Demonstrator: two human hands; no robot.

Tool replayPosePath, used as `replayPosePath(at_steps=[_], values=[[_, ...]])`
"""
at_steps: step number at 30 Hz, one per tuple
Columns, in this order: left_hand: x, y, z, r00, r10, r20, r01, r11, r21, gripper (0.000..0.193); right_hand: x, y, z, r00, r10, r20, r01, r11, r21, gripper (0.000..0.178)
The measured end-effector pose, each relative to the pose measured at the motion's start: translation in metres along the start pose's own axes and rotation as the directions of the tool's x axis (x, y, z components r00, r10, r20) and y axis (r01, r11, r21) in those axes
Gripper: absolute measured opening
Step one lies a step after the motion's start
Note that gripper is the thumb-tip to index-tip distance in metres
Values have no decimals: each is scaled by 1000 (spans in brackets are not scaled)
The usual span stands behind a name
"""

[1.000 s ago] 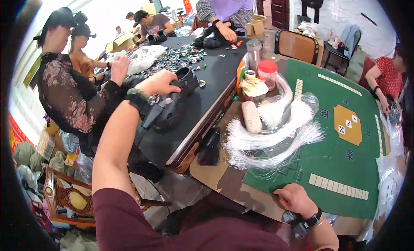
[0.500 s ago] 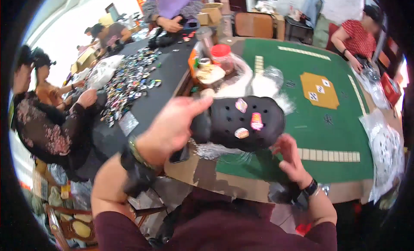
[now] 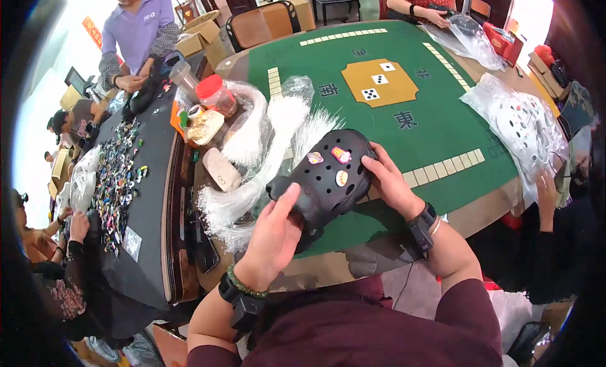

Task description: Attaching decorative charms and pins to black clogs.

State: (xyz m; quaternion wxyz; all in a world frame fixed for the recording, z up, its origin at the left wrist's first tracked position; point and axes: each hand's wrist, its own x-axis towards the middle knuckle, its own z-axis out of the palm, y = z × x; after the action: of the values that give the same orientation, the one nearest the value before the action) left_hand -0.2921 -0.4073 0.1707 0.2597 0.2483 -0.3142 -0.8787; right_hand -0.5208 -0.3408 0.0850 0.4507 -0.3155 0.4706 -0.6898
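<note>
A black foam clog [image 3: 323,187] is held in front of me above the near edge of the green table top. Three small charms sit among the holes of its upper. My left hand [image 3: 273,234] grips the heel end, thumb along the near side and fingers hidden below. At the toe end, my right hand [image 3: 394,185] has its thumb on the edge and its fingers mostly hidden behind. Bundles of thin clear plastic strands [image 3: 230,209] lie left of the clog, with a beige case [image 3: 221,169] among them.
A red-lidded jar [image 3: 215,93] stands among strands. Tile strips are printed or laid round the green top [image 3: 290,58]. Clear bags of white clogs [image 3: 517,130] lie at the right. The dark table [image 3: 158,152] holds many small charms [image 3: 120,171]. Co-workers sit or stand around.
My view has turned to the right. My right hand has come onto the toe of the clog, which now tilts with its toe up and away. My left hand keeps the heel.
</note>
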Motion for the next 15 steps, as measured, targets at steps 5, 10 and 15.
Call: replayPosePath(at_steps=[5, 10, 15], values=[[-11, -8, 10, 999, -34, 35, 31, 994, 101, 36, 5, 3, -7, 997, -47, -58, 49, 998, 31, 55], [-18, -29, 10, 977, -142, 157, 120, 983, 140, 39, 10, -8, -18, 993, -84, -88, 78, 995, -63, 44], [-8, -52, 3, 963, -134, 232, 74, 965, 250, 66, 13, -5, -14, 977, 18, -211, -80, 953, -291, 50]])
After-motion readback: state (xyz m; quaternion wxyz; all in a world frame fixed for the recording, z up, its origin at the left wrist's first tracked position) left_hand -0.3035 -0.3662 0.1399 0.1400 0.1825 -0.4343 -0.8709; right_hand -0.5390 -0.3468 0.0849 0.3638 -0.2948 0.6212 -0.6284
